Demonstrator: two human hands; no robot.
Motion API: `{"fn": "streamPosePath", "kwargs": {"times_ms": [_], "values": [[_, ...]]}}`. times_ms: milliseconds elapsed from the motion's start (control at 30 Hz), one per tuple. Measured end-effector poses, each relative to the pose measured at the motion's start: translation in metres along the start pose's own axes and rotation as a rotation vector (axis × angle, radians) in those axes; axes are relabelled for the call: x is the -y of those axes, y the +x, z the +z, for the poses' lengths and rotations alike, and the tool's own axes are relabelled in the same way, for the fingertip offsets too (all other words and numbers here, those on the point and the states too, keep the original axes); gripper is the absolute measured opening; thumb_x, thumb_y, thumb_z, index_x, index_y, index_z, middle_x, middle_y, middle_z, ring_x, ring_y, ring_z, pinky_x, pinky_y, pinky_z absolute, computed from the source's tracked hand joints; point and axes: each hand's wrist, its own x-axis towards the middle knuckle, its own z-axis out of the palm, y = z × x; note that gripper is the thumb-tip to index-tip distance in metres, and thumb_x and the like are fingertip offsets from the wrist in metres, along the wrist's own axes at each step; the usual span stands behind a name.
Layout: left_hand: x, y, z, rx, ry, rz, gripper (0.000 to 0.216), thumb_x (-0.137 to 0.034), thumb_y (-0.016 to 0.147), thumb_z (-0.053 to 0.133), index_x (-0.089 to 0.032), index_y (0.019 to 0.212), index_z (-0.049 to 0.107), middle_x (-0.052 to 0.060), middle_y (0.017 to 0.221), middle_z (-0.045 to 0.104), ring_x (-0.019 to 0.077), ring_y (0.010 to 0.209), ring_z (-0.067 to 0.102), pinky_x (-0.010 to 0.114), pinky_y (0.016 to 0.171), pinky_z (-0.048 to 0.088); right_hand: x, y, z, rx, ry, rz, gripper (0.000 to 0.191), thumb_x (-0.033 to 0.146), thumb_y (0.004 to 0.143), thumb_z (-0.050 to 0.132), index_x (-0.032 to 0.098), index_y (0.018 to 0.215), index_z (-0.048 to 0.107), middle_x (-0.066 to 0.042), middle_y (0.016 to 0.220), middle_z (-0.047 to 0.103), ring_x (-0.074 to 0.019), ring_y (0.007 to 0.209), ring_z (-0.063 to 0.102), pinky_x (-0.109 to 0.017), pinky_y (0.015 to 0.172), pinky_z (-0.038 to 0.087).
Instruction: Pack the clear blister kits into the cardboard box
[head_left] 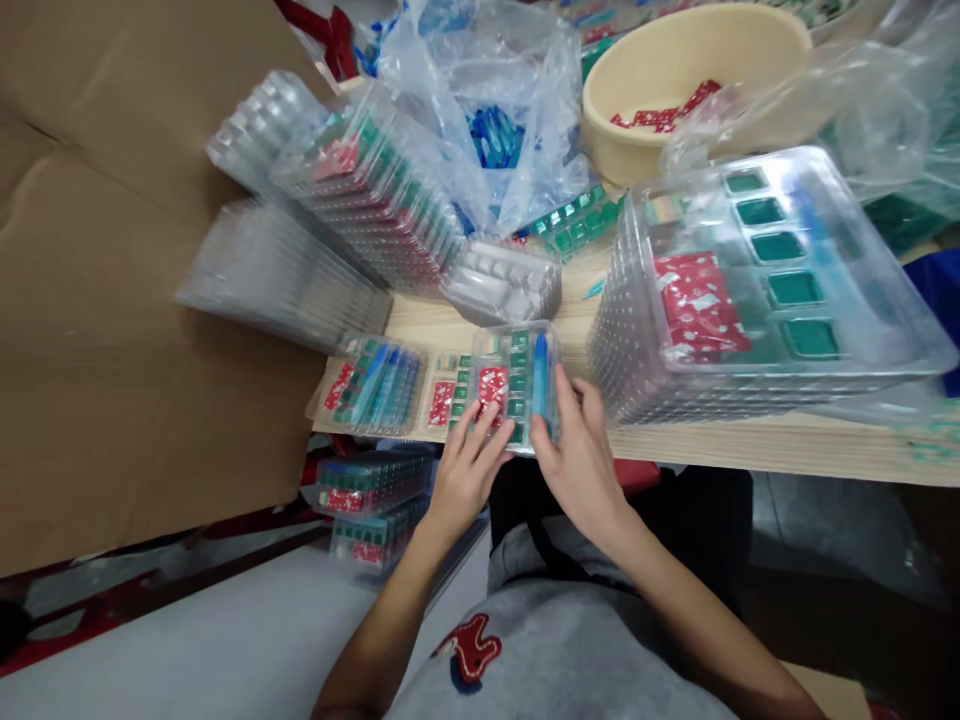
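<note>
In front of me at the table edge lies a clear plastic tray (517, 350) holding a red patterned packet (493, 383), a column of green squares and a blue pen (540, 365). My left hand (466, 470) rests its outstretched fingers on the tray's lower left part, over the packet's lower end. My right hand (581, 460) grips the tray's right edge, the thumb by the pen's lower end and the index finger along the side. Partly under the tray's left side sits another filled tray (441, 403). Farther left lies a tray with several blue pens (382, 385).
A tall stack of filled trays (750, 385) stands at right. Behind are stacked trays (367, 200), empty clear trays (502, 280), green strips (577, 225), a bag of blue pieces (495, 135) and a cream basin (622, 100). Cardboard (135, 300) walls the left side.
</note>
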Motion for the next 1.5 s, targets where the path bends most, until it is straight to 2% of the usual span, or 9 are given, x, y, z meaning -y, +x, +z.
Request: {"fn": "streamPosePath", "kwargs": {"times_ms": [200, 300, 400, 667, 933, 1033, 1200, 1333, 1500], "values": [[0.041, -0.027, -0.006, 0.078, -0.094, -0.328, 0.09, -0.052, 0.081, 0.059, -0.025, 0.151, 0.008, 0.02, 0.156, 0.017, 0.031, 0.144, 0.016, 0.053, 0.112, 0.028, -0.014, -0.008, 0.007, 0.043, 0.017, -0.015, 0.056, 0.034, 0.095, 0.032, 0.02, 0.148, 0.022, -0.014, 0.151, 0.017, -0.0271, 0.143, 0.02, -0.053, 0.114, 0.026], [0.065, -0.052, 0.003, 0.227, 0.029, -0.359, 0.088, -0.047, 0.081, 0.062, -0.021, 0.151, 0.015, 0.022, 0.152, 0.027, 0.0354, 0.144, 0.013, 0.06, 0.11, 0.027, -0.017, -0.011, 0.005, 0.109, 0.053, -0.03, 0.052, 0.036, 0.096, 0.03, 0.028, 0.147, 0.025, -0.008, 0.154, 0.013, -0.0267, 0.145, 0.015, -0.054, 0.116, 0.022], [0.074, -0.076, 0.013, 0.245, 0.155, -0.313, 0.055, -0.027, 0.091, 0.053, -0.02, 0.143, 0.038, 0.018, 0.144, 0.044, 0.0318, 0.14, 0.029, 0.054, 0.107, 0.036, -0.016, -0.012, 0.004, 0.115, 0.073, -0.029, 0.052, 0.041, 0.096, 0.033, 0.028, 0.146, 0.029, -0.008, 0.153, 0.016, -0.0286, 0.144, 0.017, -0.054, 0.116, 0.02], [0.069, -0.086, 0.004, -0.145, 0.236, -0.233, 0.046, -0.008, 0.089, 0.043, -0.017, 0.135, 0.049, 0.013, 0.125, 0.063, 0.0201, 0.128, 0.049, 0.037, 0.101, 0.045, -0.015, -0.01, 0.004, 0.103, 0.108, 0.014, 0.055, 0.052, 0.094, 0.037, 0.025, 0.143, 0.036, -0.011, 0.151, 0.023, -0.026, 0.143, 0.021, -0.052, 0.117, 0.02], [0.045, -0.024, -0.034, -0.523, 0.173, -0.17, 0.057, -0.004, 0.082, 0.058, -0.024, 0.134, 0.049, 0.009, 0.126, 0.062, 0.0197, 0.118, 0.057, 0.037, 0.099, 0.047, -0.013, -0.01, 0.0, 0.126, 0.22, 0.081, 0.066, 0.064, 0.091, 0.031, 0.023, 0.143, 0.037, -0.01, 0.154, 0.022, -0.0249, 0.144, 0.019, -0.052, 0.118, 0.017], [0.022, 0.005, -0.036, -0.402, 0.201, -0.11, 0.055, -0.008, 0.085, 0.055, -0.024, 0.137, 0.047, 0.008, 0.127, 0.062, 0.0209, 0.122, 0.053, 0.036, 0.101, 0.045, -0.01, -0.006, -0.001, 0.119, 0.33, 0.118, 0.075, 0.069, 0.088, 0.029, 0.024, 0.148, 0.028, -0.008, 0.156, 0.021, -0.023, 0.145, 0.016, -0.05, 0.119, 0.014], [-0.013, 0.027, -0.032, 0.06, 0.301, -0.075, 0.05, -0.014, 0.09, 0.048, -0.019, 0.14, 0.044, 0.012, 0.13, 0.059, 0.0266, 0.124, 0.051, 0.038, 0.099, 0.045, -0.01, 0.006, 0.003, 0.18, 0.433, 0.235, 0.101, 0.076, 0.079, 0.039, 0.011, 0.151, 0.011, -0.014, 0.158, 0.008, -0.0243, 0.147, 0.005, -0.046, 0.12, 0.009], [-0.014, 0.026, -0.049, 0.333, 0.008, -0.124, 0.059, -0.036, 0.088, 0.058, -0.027, 0.143, 0.039, 0.011, 0.142, 0.047, 0.0301, 0.129, 0.043, 0.048, 0.104, 0.04, -0.016, 0.008, 0.008, 0.204, 0.472, 0.236, 0.091, 0.065, 0.083, 0.046, 0.014, 0.151, 0.012, -0.013, 0.157, 0.01, -0.0233, 0.147, 0.008, -0.046, 0.12, 0.008], [0.017, 0.026, -0.037, 0.084, -0.56, -0.634, 0.062, -0.048, 0.087, 0.054, -0.03, 0.143, 0.036, 0.011, 0.152, 0.033, 0.0262, 0.138, 0.035, 0.044, 0.108, 0.037, -0.015, 0.006, 0.006, 0.215, 0.476, 0.223, 0.092, 0.066, 0.081, 0.044, 0.012, 0.15, 0.015, -0.014, 0.156, 0.016, -0.0243, 0.147, 0.007, -0.045, 0.12, 0.008]]}}
